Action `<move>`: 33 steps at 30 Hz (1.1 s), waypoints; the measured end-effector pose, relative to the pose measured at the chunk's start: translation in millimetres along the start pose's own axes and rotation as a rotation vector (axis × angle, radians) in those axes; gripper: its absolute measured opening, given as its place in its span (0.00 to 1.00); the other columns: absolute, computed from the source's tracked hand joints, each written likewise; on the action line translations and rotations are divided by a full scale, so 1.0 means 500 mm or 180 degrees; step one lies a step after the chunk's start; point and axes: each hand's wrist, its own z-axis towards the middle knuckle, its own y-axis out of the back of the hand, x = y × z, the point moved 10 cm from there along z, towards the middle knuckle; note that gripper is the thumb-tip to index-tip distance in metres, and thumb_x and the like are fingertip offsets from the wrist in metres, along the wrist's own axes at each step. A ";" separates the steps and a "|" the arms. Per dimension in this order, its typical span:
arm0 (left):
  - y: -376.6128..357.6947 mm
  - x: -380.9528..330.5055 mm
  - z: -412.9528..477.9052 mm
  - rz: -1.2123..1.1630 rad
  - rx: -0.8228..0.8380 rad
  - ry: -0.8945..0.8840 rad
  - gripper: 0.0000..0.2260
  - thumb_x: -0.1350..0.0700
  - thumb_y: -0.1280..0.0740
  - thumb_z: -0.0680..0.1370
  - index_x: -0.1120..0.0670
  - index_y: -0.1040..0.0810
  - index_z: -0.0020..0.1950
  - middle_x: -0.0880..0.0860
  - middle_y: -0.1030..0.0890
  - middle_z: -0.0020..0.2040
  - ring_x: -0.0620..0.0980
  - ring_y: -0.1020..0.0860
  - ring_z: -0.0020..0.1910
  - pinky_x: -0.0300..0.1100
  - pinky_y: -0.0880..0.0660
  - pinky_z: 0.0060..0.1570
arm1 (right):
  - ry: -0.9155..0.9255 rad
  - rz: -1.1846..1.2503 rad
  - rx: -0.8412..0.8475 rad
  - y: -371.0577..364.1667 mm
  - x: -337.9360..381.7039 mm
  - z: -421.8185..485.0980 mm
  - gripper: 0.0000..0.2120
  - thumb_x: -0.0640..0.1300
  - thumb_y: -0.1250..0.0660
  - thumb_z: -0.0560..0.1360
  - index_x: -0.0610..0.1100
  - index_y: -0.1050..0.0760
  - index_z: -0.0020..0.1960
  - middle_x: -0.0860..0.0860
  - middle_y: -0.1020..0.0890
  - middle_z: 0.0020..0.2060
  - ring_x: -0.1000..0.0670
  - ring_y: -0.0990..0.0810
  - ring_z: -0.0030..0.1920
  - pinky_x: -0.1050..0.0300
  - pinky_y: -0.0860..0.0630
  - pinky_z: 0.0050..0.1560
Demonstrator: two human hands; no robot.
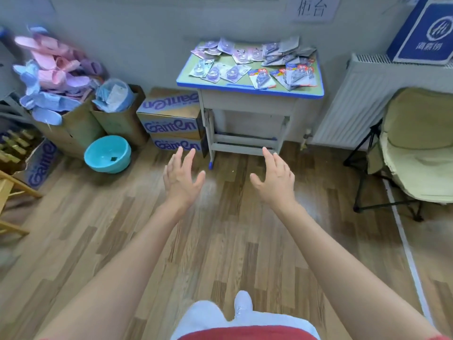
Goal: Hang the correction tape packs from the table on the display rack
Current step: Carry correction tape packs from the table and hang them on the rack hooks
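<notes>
Fingers of the left hand spread apart, straight, gripping nothing; likewise fingers of the right hand, both in the air in front of the desk, short of it. Under them, out from the desk, floor of matte wood-grain planks, brown and grey. On the desk's green top, rimmed in rounded blue over pale metal legs: correction tape packs, flat glossy blister cards, scattered and overlapping. Behind the desk, plain grey wall with a white paper sign. Left of the desk, stacked cardboard boxes with purple lettering, a round teal plastic basin, then open cartons heaped with pastel slippers. Right of the desk, a ribbed white radiator carrying a blue box, then a cream padded folding chair on thin black legs.
</notes>
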 end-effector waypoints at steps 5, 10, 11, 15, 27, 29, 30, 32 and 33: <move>0.001 0.014 0.166 -0.0149 -0.0104 0.0026 0.25 0.52 0.38 0.80 0.51 0.40 0.76 0.53 0.43 0.77 0.52 0.45 0.76 0.50 0.51 0.74 | 0.0090 -0.0008 0.0136 -0.019 0.052 0.167 0.31 0.51 0.40 0.79 0.51 0.51 0.78 0.46 0.44 0.76 0.46 0.47 0.76 0.47 0.50 0.74; -0.006 0.021 0.368 -0.0206 -0.0163 -0.0075 0.24 0.53 0.37 0.80 0.52 0.38 0.75 0.54 0.42 0.77 0.53 0.44 0.75 0.50 0.50 0.73 | 0.0075 -0.0023 0.0105 -0.038 0.089 0.356 0.31 0.50 0.40 0.79 0.50 0.51 0.78 0.45 0.44 0.76 0.45 0.47 0.76 0.47 0.49 0.73; -0.005 0.023 0.414 -0.0220 -0.0173 -0.0094 0.24 0.53 0.37 0.80 0.52 0.38 0.75 0.55 0.42 0.77 0.53 0.44 0.75 0.50 0.50 0.73 | 0.0091 -0.0033 0.0077 -0.041 0.101 0.398 0.31 0.50 0.40 0.79 0.50 0.51 0.78 0.45 0.44 0.76 0.45 0.47 0.76 0.47 0.49 0.73; 0.002 0.029 0.605 -0.0258 -0.0121 -0.0195 0.25 0.53 0.38 0.80 0.52 0.39 0.76 0.55 0.42 0.77 0.53 0.45 0.75 0.51 0.50 0.74 | 0.0024 -0.0033 -0.0034 -0.044 0.159 0.582 0.32 0.51 0.40 0.79 0.49 0.52 0.78 0.45 0.44 0.76 0.45 0.46 0.76 0.47 0.47 0.73; -0.015 0.000 1.042 -0.0373 0.0001 -0.0522 0.24 0.54 0.37 0.79 0.53 0.37 0.75 0.56 0.41 0.76 0.55 0.42 0.74 0.51 0.49 0.71 | -0.0186 0.0103 -0.0176 -0.067 0.250 0.970 0.32 0.48 0.37 0.78 0.47 0.47 0.77 0.44 0.41 0.75 0.44 0.44 0.75 0.47 0.45 0.72; -0.032 -0.002 1.101 -0.0350 0.0015 -0.0519 0.23 0.54 0.37 0.80 0.53 0.37 0.75 0.56 0.41 0.76 0.55 0.42 0.74 0.50 0.48 0.71 | -0.0181 0.0116 -0.0171 -0.076 0.254 1.031 0.32 0.47 0.37 0.77 0.47 0.46 0.77 0.43 0.40 0.74 0.43 0.42 0.74 0.46 0.43 0.71; -0.040 -0.005 1.132 -0.0332 0.0020 -0.0526 0.24 0.54 0.37 0.80 0.53 0.37 0.75 0.56 0.41 0.76 0.55 0.42 0.74 0.50 0.48 0.71 | -0.0175 0.0115 -0.0165 -0.080 0.254 1.063 0.32 0.47 0.37 0.77 0.46 0.46 0.77 0.43 0.39 0.74 0.43 0.41 0.73 0.46 0.42 0.71; -0.060 -0.013 1.198 -0.0286 0.0046 -0.0534 0.24 0.54 0.37 0.79 0.54 0.37 0.75 0.56 0.41 0.76 0.55 0.43 0.74 0.49 0.49 0.71 | -0.0198 0.0132 -0.0154 -0.084 0.251 1.131 0.32 0.47 0.37 0.77 0.46 0.46 0.77 0.43 0.39 0.74 0.42 0.40 0.72 0.46 0.41 0.70; -0.071 -0.017 1.232 -0.0269 0.0058 -0.0531 0.24 0.54 0.36 0.79 0.54 0.37 0.74 0.56 0.42 0.76 0.55 0.43 0.75 0.49 0.49 0.71 | -0.0216 0.0138 -0.0156 -0.087 0.247 1.167 0.32 0.47 0.37 0.77 0.46 0.46 0.77 0.43 0.40 0.74 0.42 0.40 0.72 0.46 0.41 0.70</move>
